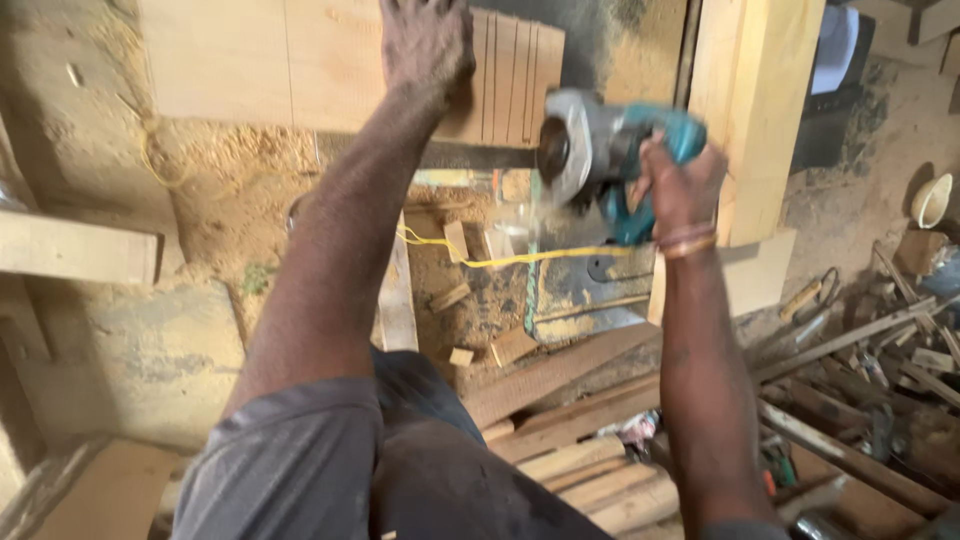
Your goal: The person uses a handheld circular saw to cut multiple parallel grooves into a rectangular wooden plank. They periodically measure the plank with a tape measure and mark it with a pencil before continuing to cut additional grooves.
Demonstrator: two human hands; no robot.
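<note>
The left hand [425, 45] presses flat, open, on the slotted wooden board [330, 65] lying on the table; the right hand [680, 185] grips the teal circular saw [600, 150] at its edge — steady pressure, fingers clear of the blade.

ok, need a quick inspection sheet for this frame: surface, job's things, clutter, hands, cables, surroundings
Surface: pale wooden board with several parallel slits cut in its right end; sawdust below it.
Job's things: teal and grey handheld power saw, blade end at the board's right edge.
Clutter: small wood offcuts underneath; stacked planks; scrap sticks and tools heaped at right.
Hands: left hand flat on the board; right hand gripping the saw's handle.
Cables: yellow cord strung below the saw.
Surroundings: upright timber post at right; dusty ground; blurred picture.
</note>
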